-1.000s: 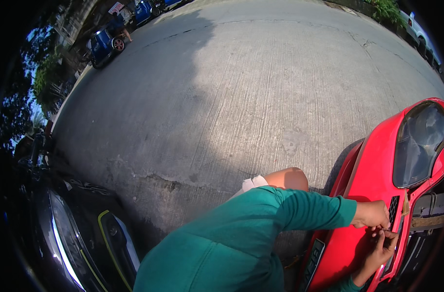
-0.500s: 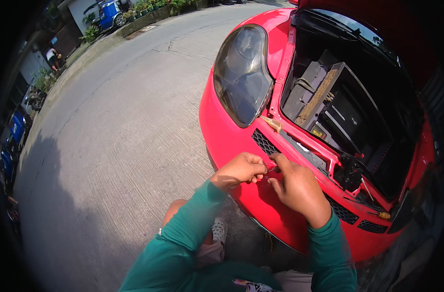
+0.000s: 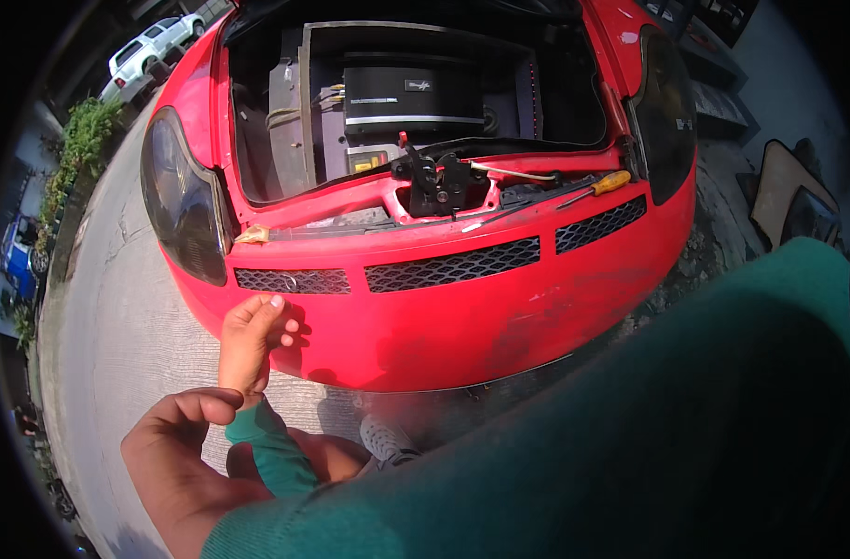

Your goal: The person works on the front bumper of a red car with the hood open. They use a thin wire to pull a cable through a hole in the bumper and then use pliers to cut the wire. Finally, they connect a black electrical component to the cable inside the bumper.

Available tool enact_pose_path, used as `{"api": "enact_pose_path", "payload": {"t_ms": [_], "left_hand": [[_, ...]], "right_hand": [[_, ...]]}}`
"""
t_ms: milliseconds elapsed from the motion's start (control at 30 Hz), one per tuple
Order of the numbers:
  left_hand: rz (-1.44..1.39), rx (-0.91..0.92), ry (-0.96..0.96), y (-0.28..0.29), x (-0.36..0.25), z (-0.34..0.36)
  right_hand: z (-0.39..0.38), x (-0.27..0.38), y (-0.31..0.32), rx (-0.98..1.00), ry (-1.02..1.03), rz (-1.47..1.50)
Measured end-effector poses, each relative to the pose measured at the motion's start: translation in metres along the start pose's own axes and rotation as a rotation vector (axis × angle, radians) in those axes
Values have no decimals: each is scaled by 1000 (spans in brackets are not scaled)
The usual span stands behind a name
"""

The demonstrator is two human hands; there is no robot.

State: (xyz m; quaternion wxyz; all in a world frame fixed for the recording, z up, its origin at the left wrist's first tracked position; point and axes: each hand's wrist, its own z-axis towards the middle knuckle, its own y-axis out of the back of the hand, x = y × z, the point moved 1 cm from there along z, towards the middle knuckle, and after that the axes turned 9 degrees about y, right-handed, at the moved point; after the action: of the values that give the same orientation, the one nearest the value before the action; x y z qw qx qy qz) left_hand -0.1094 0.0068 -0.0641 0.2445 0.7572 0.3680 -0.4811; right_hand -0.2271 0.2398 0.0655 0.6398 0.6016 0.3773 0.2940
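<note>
A red car (image 3: pixel 425 326) faces me with its bonnet open. My left hand (image 3: pixel 251 343), in a green sleeve, hovers by the front bumper just below the left grille (image 3: pixel 290 279), fingers loosely curled with nothing visible in them. My right hand (image 3: pixel 173 456) is close to the camera at the lower left. Only its back and thumb show, and its green sleeve (image 3: pixel 630 438) fills the lower right. A screwdriver with an orange handle (image 3: pixel 610 182) lies on the panel above the right grille, near the black bonnet latch (image 3: pixel 439 182).
My knee (image 3: pixel 327 456) and a grey shoe (image 3: pixel 388 440) rest on the concrete below the bumper. A flat brown board (image 3: pixel 784 182) lies on the ground at the right. A white car (image 3: pixel 150 47) and a hedge (image 3: pixel 75 149) stand far left along the road.
The view has swung so the car front sits centred. Both hands have come off the grille area. The left one has dropped below it and the right one has pulled back toward me.
</note>
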Motion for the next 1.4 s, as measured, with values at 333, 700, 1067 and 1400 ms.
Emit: {"api": "enact_pose_path", "payload": {"t_ms": [333, 700, 1067, 1400], "left_hand": [[12, 3, -145, -17, -21, -1], [-94, -245, -416, 11, -34, -17], [-72, -206, -418, 21, -15, 11], [41, -101, -478, -12, -3, 13]], "right_hand": [[4, 15, -9, 91, -14, -10], [-36, 24, 26, 339, -78, -79], [4, 38, -27, 129, -96, -14], [-33, 32, 2, 131, -211, 166]]}}
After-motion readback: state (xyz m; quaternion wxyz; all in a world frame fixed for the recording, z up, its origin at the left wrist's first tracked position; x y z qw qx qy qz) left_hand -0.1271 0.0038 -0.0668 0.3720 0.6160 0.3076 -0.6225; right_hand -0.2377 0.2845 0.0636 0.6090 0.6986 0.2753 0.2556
